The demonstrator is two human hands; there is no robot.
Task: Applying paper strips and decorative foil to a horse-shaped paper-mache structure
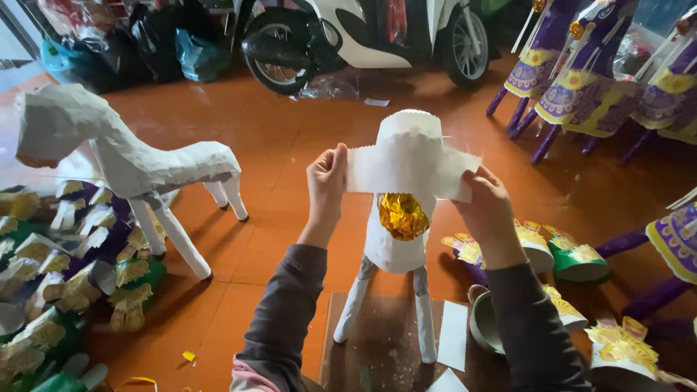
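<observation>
A white paper figure (398, 218) is standing upright on its two rolled paper legs on a dark board (377, 348) in front of the person, with a crumpled gold foil disc (403, 215) stuck on the middle of its body. Across the figure's upper part a white paper strip (410, 170) is lying flat, and both hands are meeting it at its ends. The left hand (327, 181) is pinching the left end, thumb on the near face and fingers tucked behind, closed tight on the paper. The right hand (485, 207) is gripping the right end in the same way, fingers curled behind the strip, thumb pressing from the near side. The figure is sitting directly between the two hands, slightly farther than the wrists.

To the left, a white paper horse (131, 156) is standing on the orange tiled floor (276, 131). At the right, near the right forearm, a metal bowl (485, 319) is resting beside green and gold paper hats (573, 258). A scooter (363, 36) is parked at the far side.
</observation>
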